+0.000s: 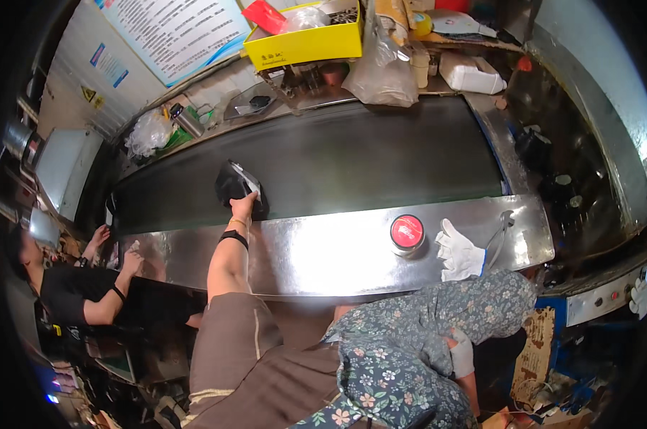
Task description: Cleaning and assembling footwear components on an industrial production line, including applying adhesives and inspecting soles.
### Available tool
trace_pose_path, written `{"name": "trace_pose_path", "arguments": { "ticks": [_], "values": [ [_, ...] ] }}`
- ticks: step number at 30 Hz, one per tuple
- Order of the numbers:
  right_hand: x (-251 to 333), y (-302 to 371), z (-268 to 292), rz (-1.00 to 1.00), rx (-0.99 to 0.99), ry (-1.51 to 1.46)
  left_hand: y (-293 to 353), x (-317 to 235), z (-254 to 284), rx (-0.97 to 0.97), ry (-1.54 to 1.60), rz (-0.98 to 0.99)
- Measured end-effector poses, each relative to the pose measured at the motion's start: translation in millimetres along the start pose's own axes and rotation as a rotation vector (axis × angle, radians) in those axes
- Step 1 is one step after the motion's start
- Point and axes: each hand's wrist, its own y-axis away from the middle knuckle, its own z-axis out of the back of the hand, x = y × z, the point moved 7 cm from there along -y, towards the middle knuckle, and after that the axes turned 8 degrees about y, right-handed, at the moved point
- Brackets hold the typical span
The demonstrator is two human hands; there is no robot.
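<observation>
Reaching forward over a dark belt surface, my left hand [242, 206] is closed on the near right side of a dark black object with a white strip [230, 184]. The object's exact kind cannot be made out. A black band circles my left wrist. At the lower right, a hand with a white covering, which appears to be my right hand [462, 352], lies beside floral cloth [423, 322]. Its fingers are mostly hidden, so its grip does not show. A white knit glove [460, 252] rests on the metal ledge [302, 250], next to a red-lidded jar [407, 234].
Beyond the dark belt [380, 150], a yellow box [305, 43], a plastic bag [382, 79] and a white jug [472, 73] crowd the shelf. A metal flask [187, 120] stands farther left. A co-worker in black [73, 293] sits at the left, hands at the ledge.
</observation>
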Motion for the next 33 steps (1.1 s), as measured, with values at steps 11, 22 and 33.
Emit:
{"name": "trace_pose_path", "arguments": {
  "ticks": [11,22,33],
  "values": [
    [45.2,-15.8,-17.4,0.003,0.037,0.102,64.7,-43.9,-2.3,0.456,0.640,0.193],
    [276.7,20.0,21.5,0.723,-0.123,0.192,400.2,-205.9,-11.1,1.329,0.585,-0.304],
    [255.8,156.9,26.8,0.844,-0.680,1.024,681.5,-195.9,-174.5,2.298,0.530,-0.249]
  ]
}}
